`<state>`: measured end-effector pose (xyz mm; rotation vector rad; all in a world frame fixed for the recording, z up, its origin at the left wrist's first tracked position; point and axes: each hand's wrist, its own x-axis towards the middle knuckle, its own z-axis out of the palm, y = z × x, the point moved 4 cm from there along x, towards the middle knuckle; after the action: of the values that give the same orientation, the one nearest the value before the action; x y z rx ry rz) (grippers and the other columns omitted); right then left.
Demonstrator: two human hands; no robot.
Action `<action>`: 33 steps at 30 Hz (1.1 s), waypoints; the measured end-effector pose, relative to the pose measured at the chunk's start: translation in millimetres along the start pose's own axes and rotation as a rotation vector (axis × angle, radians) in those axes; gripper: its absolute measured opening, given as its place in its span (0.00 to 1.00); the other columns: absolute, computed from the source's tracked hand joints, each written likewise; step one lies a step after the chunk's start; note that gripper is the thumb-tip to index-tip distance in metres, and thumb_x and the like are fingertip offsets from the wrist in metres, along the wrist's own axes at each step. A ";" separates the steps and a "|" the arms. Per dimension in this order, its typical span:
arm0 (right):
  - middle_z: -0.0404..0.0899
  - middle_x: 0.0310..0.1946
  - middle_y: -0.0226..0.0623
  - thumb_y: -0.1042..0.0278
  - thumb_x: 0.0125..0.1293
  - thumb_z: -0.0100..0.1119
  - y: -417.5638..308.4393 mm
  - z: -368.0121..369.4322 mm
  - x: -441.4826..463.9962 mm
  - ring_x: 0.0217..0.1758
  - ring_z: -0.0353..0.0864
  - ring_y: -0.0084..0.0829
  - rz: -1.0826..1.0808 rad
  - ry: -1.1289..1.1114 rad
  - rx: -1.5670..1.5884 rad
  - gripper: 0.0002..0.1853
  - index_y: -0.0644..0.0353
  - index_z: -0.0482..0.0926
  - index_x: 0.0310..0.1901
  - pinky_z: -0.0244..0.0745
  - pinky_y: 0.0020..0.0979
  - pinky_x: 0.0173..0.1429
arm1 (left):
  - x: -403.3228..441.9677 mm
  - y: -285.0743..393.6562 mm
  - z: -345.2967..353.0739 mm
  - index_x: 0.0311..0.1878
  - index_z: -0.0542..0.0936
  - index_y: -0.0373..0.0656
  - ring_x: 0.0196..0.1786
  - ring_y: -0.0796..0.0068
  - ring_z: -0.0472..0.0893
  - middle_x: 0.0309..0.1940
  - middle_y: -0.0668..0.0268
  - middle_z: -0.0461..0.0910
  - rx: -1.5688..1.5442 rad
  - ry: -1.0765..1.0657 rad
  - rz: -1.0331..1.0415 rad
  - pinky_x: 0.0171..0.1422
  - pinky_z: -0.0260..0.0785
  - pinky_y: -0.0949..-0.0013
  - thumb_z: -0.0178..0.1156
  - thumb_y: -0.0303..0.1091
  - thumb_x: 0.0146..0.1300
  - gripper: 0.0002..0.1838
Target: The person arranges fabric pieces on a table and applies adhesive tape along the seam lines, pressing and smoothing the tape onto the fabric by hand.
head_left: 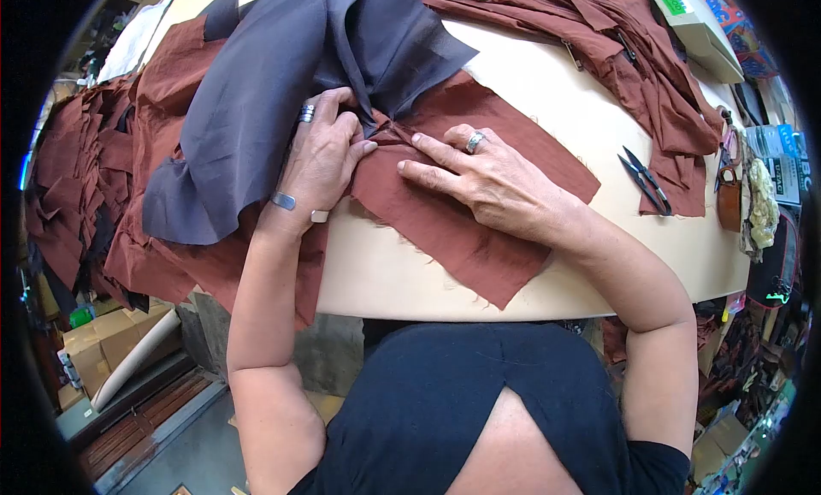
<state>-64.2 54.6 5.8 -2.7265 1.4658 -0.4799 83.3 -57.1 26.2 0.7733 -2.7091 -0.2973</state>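
My left hand (pixel 329 144) pinches a gathered fold of rust-brown fabric (pixel 479 238) between thumb and fingers. Draped over and behind that hand is dark grey fabric (pixel 248 127), which meets the brown piece at the bunched fold. My right hand (pixel 492 174) lies on the brown fabric, index and middle fingers stretched towards the fold and apart from each other. Its thumb is tucked out of sight. Frayed threads line the near edge of the brown piece. Under the fabrics is a cream tabletop (pixel 376 272).
Black-bladed snips (pixel 646 183) lie to the right, touching brown cloth. A brown garment with zips (pixel 590 50) spreads across the back right, beside a box (pixel 697 33). Layered brown pieces (pixel 85 178) hang over the left edge. A cardboard box (pixel 120 341) stands below left.
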 end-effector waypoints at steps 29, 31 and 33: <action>0.64 0.61 0.43 0.76 0.50 0.56 3.7 -1.0 20.9 0.54 0.69 0.39 0.002 -0.106 0.075 0.19 0.59 0.68 0.46 0.68 0.36 0.52 | 18.4 -24.3 6.8 0.64 0.69 0.55 0.75 0.51 0.41 0.73 0.62 0.48 -0.026 -0.277 -0.031 0.77 0.43 0.55 0.69 0.29 0.45 0.38; 0.64 0.62 0.44 0.75 0.50 0.56 2.9 -1.7 27.4 0.53 0.70 0.39 0.028 -0.119 0.077 0.19 0.60 0.69 0.46 0.69 0.36 0.51 | 18.6 -23.3 6.1 0.64 0.69 0.52 0.75 0.51 0.42 0.73 0.62 0.49 -0.020 -0.284 -0.029 0.76 0.43 0.55 0.69 0.31 0.47 0.37; 0.66 0.60 0.44 0.73 0.52 0.55 1.1 -3.2 31.8 0.52 0.71 0.39 0.041 -0.091 0.056 0.16 0.61 0.69 0.45 0.69 0.37 0.50 | 20.2 -22.2 4.6 0.62 0.70 0.50 0.74 0.49 0.44 0.72 0.59 0.51 -0.004 -0.275 -0.021 0.75 0.45 0.55 0.68 0.34 0.49 0.34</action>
<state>-49.6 28.5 17.1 -2.6327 1.4600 -0.3837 76.0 -86.0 20.5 0.8126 -2.9554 -0.4439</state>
